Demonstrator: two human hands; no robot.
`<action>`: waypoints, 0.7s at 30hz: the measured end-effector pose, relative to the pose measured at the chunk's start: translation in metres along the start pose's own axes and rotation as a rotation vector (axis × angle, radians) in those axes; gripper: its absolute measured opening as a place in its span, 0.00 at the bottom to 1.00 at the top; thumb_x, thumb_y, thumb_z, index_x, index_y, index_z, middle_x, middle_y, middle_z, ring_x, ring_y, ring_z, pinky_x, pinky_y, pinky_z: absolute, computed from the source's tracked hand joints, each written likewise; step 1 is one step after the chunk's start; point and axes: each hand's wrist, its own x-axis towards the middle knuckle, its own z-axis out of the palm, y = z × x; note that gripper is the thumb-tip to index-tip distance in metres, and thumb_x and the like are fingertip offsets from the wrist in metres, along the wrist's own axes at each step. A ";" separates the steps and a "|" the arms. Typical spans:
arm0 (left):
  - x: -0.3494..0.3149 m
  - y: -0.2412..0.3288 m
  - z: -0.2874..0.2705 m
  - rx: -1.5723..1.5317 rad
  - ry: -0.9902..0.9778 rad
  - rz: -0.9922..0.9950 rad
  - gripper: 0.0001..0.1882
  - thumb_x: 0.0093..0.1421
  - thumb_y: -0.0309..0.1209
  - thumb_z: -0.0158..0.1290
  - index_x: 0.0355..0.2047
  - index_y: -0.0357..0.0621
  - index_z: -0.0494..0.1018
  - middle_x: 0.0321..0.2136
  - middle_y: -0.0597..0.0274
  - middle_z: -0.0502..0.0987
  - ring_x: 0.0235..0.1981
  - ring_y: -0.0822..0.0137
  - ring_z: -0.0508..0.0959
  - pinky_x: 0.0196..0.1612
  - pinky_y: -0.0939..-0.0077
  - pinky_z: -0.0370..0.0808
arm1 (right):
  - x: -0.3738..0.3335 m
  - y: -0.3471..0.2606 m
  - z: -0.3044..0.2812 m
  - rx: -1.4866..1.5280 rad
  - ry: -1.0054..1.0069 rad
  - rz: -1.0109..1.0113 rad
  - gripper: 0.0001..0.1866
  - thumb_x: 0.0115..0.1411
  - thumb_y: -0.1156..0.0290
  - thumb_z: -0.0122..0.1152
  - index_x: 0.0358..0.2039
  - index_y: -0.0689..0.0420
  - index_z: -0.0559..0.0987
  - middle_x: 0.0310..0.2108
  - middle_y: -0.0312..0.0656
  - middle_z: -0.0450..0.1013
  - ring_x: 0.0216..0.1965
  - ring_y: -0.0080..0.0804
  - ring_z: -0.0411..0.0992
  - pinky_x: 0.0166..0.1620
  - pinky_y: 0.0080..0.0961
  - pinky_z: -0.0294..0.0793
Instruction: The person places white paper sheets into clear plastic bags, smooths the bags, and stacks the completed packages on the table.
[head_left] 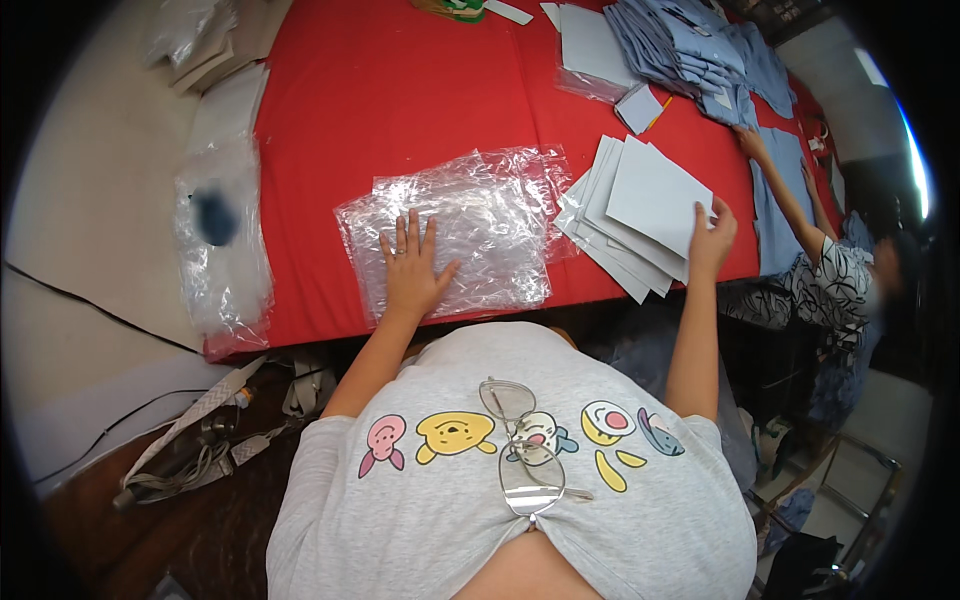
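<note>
My left hand [412, 272] lies flat with its fingers spread on a pile of clear plastic bags [495, 245], whose edges overlap unevenly. To the right, a fanned stack of white cardboard sheets [598, 218] rests on the red cloth. At that stack, my right hand [711, 240] pinches the right edge of the uppermost white sheet [655, 188]. The thumb is on top of the sheet, and the other fingers are mostly around or beyond its edge.
Red cloth [400, 90] covers the table. Folded blue shirts [690, 50] are piled at the far right, near another bagged white stack [597, 50] and small cards [638, 107]. A co-worker [840, 270] reaches toward blue fabric. Plastic-wrapped packs [220, 235] line the left edge.
</note>
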 end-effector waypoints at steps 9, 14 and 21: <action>-0.005 0.008 -0.018 -0.047 -0.001 0.025 0.49 0.68 0.63 0.54 0.81 0.55 0.53 0.82 0.42 0.43 0.83 0.39 0.41 0.78 0.27 0.33 | -0.121 -0.145 0.052 0.124 -0.844 0.449 0.21 0.62 0.53 0.74 0.33 0.62 0.84 0.29 0.52 0.84 0.39 0.41 0.85 0.41 0.38 0.80; 0.043 0.052 -0.018 -0.169 -0.091 0.350 0.48 0.68 0.64 0.55 0.82 0.65 0.52 0.83 0.47 0.42 0.82 0.38 0.40 0.78 0.25 0.38 | -0.132 -0.146 0.054 0.328 -0.621 0.159 0.10 0.59 0.71 0.73 0.33 0.61 0.81 0.34 0.47 0.80 0.36 0.40 0.81 0.41 0.37 0.79; 0.097 0.085 0.015 -0.065 -0.162 0.399 0.48 0.65 0.73 0.50 0.81 0.76 0.54 0.82 0.49 0.45 0.82 0.38 0.42 0.76 0.19 0.37 | -0.154 -0.166 0.049 0.360 -0.511 -0.298 0.24 0.55 0.76 0.70 0.55 0.56 0.80 0.60 0.51 0.76 0.57 0.55 0.76 0.59 0.45 0.76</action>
